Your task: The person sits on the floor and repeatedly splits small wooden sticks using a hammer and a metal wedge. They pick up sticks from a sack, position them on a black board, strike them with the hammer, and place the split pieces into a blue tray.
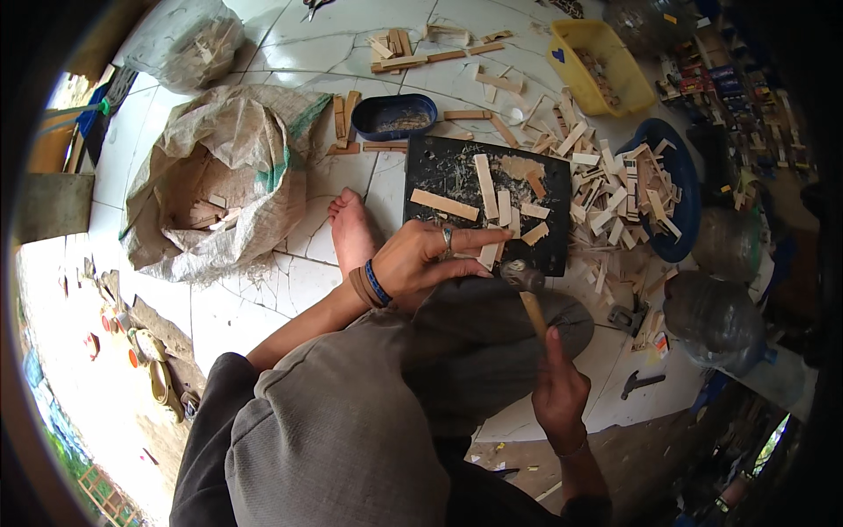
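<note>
My left hand, with a ring and a blue bracelet at its wrist, pinches a small pale wood strip between thumb and fingers. The strip is over the near edge of a black board. My right hand is wrapped round the wooden handle of a hammer. Its metal head is close beside the fingertips of my left hand; whether it touches the wood I cannot tell. Several loose wood strips lie on the board among chips and a tan patch.
Heaped wood pieces spill right of the board beside a blue basin. A yellow tub, a small blue dish and an open woven sack stand around. Another hammer and large plastic bottles are at the right.
</note>
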{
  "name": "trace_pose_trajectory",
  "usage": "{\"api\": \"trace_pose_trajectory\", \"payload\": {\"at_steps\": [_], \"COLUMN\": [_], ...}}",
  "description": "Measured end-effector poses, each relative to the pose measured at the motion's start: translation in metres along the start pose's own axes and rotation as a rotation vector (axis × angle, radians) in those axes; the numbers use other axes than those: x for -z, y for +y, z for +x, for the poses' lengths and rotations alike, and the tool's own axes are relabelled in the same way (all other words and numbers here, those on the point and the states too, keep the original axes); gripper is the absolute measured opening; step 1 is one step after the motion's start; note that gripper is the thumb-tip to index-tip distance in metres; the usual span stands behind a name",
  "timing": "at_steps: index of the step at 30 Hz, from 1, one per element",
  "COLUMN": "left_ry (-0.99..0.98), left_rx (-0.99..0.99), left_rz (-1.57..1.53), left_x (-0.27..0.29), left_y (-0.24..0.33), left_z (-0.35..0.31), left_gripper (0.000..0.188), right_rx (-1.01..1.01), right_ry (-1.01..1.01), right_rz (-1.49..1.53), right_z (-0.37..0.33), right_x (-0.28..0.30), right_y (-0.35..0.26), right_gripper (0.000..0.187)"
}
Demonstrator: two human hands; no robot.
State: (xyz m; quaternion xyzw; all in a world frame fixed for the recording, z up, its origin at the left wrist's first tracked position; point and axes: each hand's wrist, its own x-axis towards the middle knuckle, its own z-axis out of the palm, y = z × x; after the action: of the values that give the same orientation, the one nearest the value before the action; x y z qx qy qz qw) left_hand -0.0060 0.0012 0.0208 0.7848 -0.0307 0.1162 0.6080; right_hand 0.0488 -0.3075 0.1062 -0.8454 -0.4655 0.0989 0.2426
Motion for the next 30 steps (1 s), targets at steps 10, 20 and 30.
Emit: {"api": "trace_pose_trajectory", "payload": {"at_steps": [10, 20, 30], "left_ry": [0.043, 0.016, -0.015], "left_rx": [0.011, 0.024, 0.04], "left_rz": [-0.069, -0.068, -0.042], "left_x": [-0.002, -0.001, -0.001], "left_y": [-0.001, -0.001, -0.003], "left_z": [0.001, -0.001, -0.003], "left_gripper": [0.069, 0.069, 0.068], "right_rx": [0.2, 0.149, 0.176], "right_ry": [0.235, 0.206, 0.253], "right_rz": [0.035, -0.092, -0.041], "right_z": [-0.001, -0.008, -0.01], "right_x": [-0.001, -0.002, -0.012], "right_y": [0.002, 0.007, 0.011], "right_gripper": [0.058, 0.056, 0.062]}}
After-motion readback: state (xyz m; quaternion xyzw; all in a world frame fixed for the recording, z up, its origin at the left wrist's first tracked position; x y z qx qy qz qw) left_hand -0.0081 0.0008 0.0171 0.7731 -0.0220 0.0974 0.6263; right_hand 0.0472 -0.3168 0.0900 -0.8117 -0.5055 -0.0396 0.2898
